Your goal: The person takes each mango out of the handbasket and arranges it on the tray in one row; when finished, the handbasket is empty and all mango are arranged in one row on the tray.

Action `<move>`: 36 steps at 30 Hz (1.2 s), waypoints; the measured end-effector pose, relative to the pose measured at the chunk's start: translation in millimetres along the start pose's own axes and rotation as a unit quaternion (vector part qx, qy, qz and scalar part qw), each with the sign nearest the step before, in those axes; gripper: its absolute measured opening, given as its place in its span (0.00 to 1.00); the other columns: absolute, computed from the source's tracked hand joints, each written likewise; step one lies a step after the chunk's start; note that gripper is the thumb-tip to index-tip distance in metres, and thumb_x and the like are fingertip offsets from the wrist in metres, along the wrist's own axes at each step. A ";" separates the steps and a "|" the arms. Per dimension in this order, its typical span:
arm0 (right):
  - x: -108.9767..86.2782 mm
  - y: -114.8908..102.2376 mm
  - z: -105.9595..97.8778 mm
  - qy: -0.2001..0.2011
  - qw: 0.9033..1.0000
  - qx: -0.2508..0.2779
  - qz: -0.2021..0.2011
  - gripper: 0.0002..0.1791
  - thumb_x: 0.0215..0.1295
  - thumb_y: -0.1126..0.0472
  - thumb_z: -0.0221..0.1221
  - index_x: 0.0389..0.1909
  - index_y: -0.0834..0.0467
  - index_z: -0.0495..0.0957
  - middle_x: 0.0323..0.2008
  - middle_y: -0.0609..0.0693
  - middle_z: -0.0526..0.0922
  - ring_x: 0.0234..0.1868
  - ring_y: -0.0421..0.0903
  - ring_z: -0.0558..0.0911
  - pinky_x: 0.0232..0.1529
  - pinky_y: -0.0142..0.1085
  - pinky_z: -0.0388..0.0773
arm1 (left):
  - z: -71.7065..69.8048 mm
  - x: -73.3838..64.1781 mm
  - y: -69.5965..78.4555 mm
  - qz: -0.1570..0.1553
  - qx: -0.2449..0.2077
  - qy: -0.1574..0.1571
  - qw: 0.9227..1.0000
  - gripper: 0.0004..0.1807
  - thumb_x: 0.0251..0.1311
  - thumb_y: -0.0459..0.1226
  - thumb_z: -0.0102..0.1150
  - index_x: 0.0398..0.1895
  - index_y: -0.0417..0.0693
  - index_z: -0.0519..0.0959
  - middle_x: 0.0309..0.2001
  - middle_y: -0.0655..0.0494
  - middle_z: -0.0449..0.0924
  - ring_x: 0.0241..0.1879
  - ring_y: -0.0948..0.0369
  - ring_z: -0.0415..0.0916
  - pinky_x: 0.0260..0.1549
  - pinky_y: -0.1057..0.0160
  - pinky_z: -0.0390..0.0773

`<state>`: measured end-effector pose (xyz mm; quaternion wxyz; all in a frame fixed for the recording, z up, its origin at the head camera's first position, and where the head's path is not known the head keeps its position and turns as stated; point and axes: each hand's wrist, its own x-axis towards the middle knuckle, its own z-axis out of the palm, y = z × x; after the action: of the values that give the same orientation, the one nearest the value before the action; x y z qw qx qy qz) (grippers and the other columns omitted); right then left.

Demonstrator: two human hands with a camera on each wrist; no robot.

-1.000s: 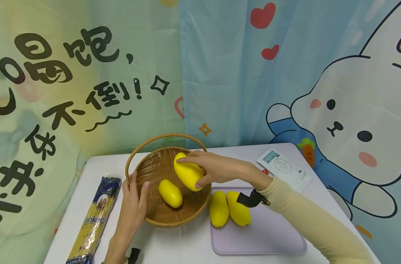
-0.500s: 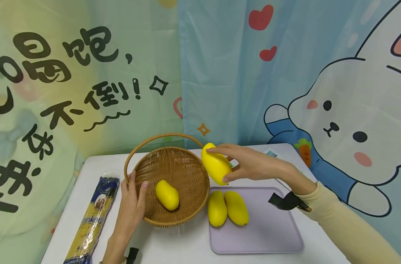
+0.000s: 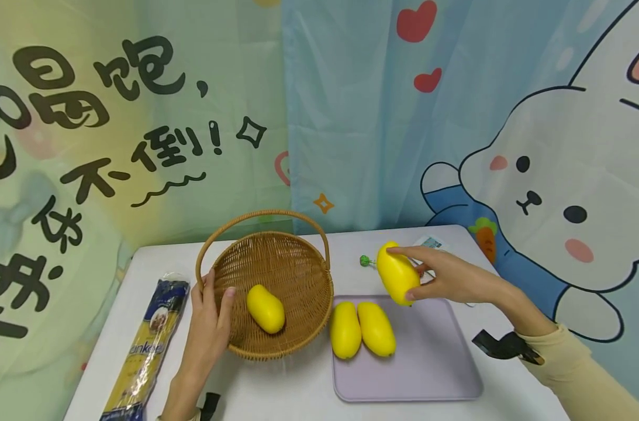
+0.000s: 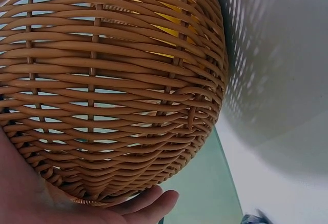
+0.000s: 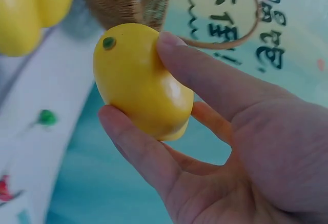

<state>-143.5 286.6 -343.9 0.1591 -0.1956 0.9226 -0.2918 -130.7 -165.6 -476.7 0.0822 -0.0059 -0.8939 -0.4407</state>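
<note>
My right hand (image 3: 445, 273) pinches a yellow mango (image 3: 397, 273) between thumb and fingers, above the back edge of the lilac tray (image 3: 408, 380). A green stem spot shows on this mango in the right wrist view. Two more mangoes, the left one (image 3: 345, 330) and the right one (image 3: 377, 329), lie side by side on the tray's left part. At the left side of the wicker basket (image 3: 298, 280), my left hand (image 3: 209, 321) grips its rim, thumb inside and fingers outside. One mango (image 3: 266, 309) lies in the basket, which is tilted toward me.
A clear-and-blue packet of what looks like spaghetti (image 3: 148, 351) lies left of the basket. Behind the tray are a small green round item (image 3: 365, 261) and a white package (image 3: 432, 241), partly hidden by my right hand. A printed curtain (image 3: 340, 117) hangs behind the white table.
My right hand has lifted the mango out of the basket and carried it right, over the tray's back edge. The left hand stays on the basket rim.
</note>
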 end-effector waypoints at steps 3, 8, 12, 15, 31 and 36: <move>-7.9 19.5 10.8 -0.005 1.000 0.018 0.018 0.46 0.60 0.50 0.72 0.78 0.49 0.61 0.74 0.60 0.65 0.61 0.60 0.75 0.52 0.43 0.85 | 0.3 0.6 0.0 -0.002 0.001 -0.002 1.000 0.40 0.79 0.57 0.37 0.83 0.48 0.42 0.80 0.35 0.41 0.75 0.35 0.55 0.69 0.32 0.61; -14.3 46.9 30.5 -0.015 0.997 0.052 0.048 0.45 0.61 0.51 0.72 0.77 0.49 0.61 0.77 0.62 0.60 0.60 0.61 0.77 0.53 0.50 0.84 | 0.1 0.3 0.2 -0.003 0.001 -0.001 1.000 0.40 0.79 0.56 0.37 0.83 0.47 0.43 0.80 0.35 0.41 0.75 0.35 0.55 0.69 0.32 0.61; -16.6 63.3 47.4 -0.032 0.994 0.075 0.073 0.46 0.60 0.51 0.72 0.77 0.49 0.62 0.76 0.63 0.61 0.58 0.61 0.79 0.53 0.55 0.83 | -0.1 0.3 0.2 -0.002 -0.002 -0.002 1.000 0.40 0.79 0.56 0.37 0.83 0.48 0.42 0.80 0.35 0.41 0.75 0.35 0.55 0.69 0.32 0.61; -17.4 72.4 58.8 -0.040 0.992 0.085 0.082 0.46 0.59 0.51 0.72 0.77 0.50 0.62 0.74 0.63 0.64 0.57 0.58 0.80 0.55 0.58 0.81 | 0.0 -0.1 -0.5 -0.003 -0.003 -0.003 1.000 0.40 0.79 0.56 0.37 0.83 0.49 0.41 0.80 0.35 0.40 0.75 0.35 0.54 0.69 0.32 0.61; -15.6 89.9 87.6 -0.058 0.987 0.136 0.061 0.45 0.62 0.54 0.71 0.77 0.55 0.61 0.71 0.68 0.66 0.56 0.58 0.79 0.57 0.60 0.79 | 0.1 -0.7 -0.6 0.004 -0.005 0.002 1.000 0.39 0.79 0.55 0.37 0.83 0.48 0.42 0.79 0.35 0.43 0.75 0.35 0.54 0.69 0.32 0.60; -16.1 91.2 88.9 -0.057 0.987 0.137 0.065 0.46 0.62 0.53 0.71 0.77 0.55 0.60 0.72 0.69 0.64 0.58 0.60 0.78 0.57 0.61 0.78 | -0.4 -0.4 -0.4 0.005 -0.005 0.004 1.000 0.39 0.79 0.55 0.37 0.83 0.48 0.42 0.79 0.34 0.43 0.75 0.35 0.54 0.70 0.32 0.60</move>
<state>-117.6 320.3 -465.1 0.2551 -0.1277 0.8742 -0.3930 -130.3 -166.0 -476.8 0.0875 -0.0091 -0.8913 -0.4447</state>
